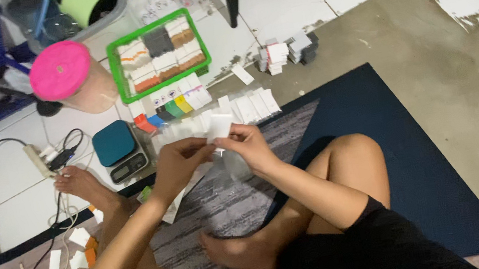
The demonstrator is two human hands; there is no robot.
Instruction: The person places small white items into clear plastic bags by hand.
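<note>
1. While the person sits cross-legged on a dark blue mat (410, 145), both hands meet just above it, holding a small white paper packet (218, 125).
2. The packet stands upright between the hands, nearer the right hand (249, 146).
3. Right fingers pinch its lower edge closed.
4. Left hand (176, 162) fingertips pinch its left side.
5. A teal digital scale (119, 149) sits beside the left hand.

The person wears black shorts (362, 250) that end above the knee. Both forearms are bare, with no sleeves, watch, bracelet or rings in view on the left hand (173, 165) or the right hand (251, 145). The legs and feet are bare too, without socks or shoes.
</note>
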